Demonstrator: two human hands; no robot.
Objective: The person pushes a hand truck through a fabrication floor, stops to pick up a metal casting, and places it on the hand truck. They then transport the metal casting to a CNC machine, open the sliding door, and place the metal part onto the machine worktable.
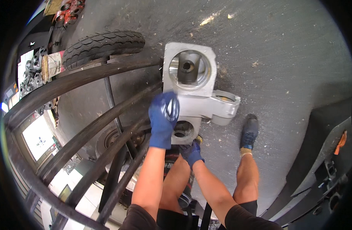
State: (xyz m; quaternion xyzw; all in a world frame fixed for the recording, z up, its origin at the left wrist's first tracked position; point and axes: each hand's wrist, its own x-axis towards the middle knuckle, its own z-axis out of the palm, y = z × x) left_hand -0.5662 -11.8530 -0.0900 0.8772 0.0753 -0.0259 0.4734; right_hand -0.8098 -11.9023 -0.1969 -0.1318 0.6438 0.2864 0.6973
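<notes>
A large silver-grey metal casting (191, 104) stands in front of me, with a big round bore at its far end, a smaller bore at its near end and a ringed lug out to the right. Over its left side is my left hand (162, 119) in a blue glove, closed and slightly blurred. A shiny oval patch shows at that hand; whether it is a held thing or part of the glove is unclear. My right hand (192, 152), also gloved in blue, is closed at the casting's near end beside a small yellow-and-dark round piece (199, 138). Its fingers are partly hidden.
Dark curved metal bars (88, 122) form a frame along the left, meeting the casting's side. A black tyre (105, 48) lies beyond them, with red metal parts (68, 13) farther off. Dark equipment (318, 168) with an orange piece (340, 143) stands at right on the grey floor (283, 57).
</notes>
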